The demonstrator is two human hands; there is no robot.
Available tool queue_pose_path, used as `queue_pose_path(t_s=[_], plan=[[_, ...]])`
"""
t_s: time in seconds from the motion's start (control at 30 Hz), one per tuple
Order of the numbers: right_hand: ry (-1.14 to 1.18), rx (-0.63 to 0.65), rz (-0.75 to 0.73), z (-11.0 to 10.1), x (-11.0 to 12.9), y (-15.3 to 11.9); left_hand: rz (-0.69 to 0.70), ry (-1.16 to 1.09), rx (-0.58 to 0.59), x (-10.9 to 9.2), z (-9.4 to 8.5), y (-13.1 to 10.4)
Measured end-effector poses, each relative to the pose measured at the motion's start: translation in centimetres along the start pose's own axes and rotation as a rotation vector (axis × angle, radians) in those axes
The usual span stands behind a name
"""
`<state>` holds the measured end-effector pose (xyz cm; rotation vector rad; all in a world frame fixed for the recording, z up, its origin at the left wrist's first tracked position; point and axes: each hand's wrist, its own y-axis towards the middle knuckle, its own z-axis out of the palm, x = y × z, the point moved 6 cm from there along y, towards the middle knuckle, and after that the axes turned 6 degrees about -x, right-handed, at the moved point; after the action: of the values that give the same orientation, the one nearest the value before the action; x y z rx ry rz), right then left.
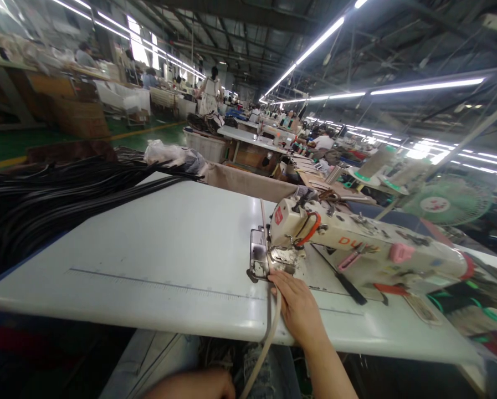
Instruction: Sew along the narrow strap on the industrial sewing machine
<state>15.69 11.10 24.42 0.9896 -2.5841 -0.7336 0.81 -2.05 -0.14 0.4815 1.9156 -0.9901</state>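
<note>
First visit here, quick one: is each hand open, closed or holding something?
Left hand: blurred, low in view; grip unclear.
Right hand: fingers on the pale strip; whether gripping it, unclear.

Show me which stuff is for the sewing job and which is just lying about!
For the job: pale strip, right hand touching it, sewing machine, white table.

Probably just about: black strips heaped at left, dark tool on the table, fan behind.

A dark ceiling of metal beams (248, 22) carries long white tube lights (319, 41). Far left, tall bright windows (137, 41) glow; on the left, a brown cardboard box (82, 117) stands on glossy green floor (165, 136) crossed by a painted yellow line (148, 131). Right, a round pale-green caged fan (435, 205).
</note>
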Motion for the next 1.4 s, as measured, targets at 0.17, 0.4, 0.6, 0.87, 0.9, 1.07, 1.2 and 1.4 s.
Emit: queue_pose_path(t_s=[0.17,0.4,0.6,0.87,0.9,1.07,1.2,1.4], plan=[[0.004,-0.013,-0.005,0.0,0.0,0.0,-0.044,-0.061,0.049,-1.2,-0.6,-0.7],[0.009,0.007,0.006,0.1,0.0,0.0,-0.173,0.045,-0.019,2.2,0.6,0.3],[0.005,0.014,0.013,0.1,-0.1,0.0,-0.136,0.017,-0.031,0.9,0.1,-0.5],[0.007,-0.008,0.008,0.0,0.0,0.0,-0.323,0.075,-0.023,-0.8,-0.8,-1.7],[0.008,-0.007,0.010,0.0,0.0,0.0,-0.314,0.081,-0.017,-0.9,-0.8,-1.6],[0.009,0.008,0.011,0.1,0.0,0.0,-0.364,0.068,-0.029,-0.6,-1.0,-1.7],[0.009,0.006,0.002,0.0,0.1,0.1,-0.311,0.065,-0.045,0.3,-0.5,-1.1],[-0.001,-0.006,-0.004,0.1,0.0,-0.1,-0.130,0.013,-0.014,2.2,0.9,0.9]])
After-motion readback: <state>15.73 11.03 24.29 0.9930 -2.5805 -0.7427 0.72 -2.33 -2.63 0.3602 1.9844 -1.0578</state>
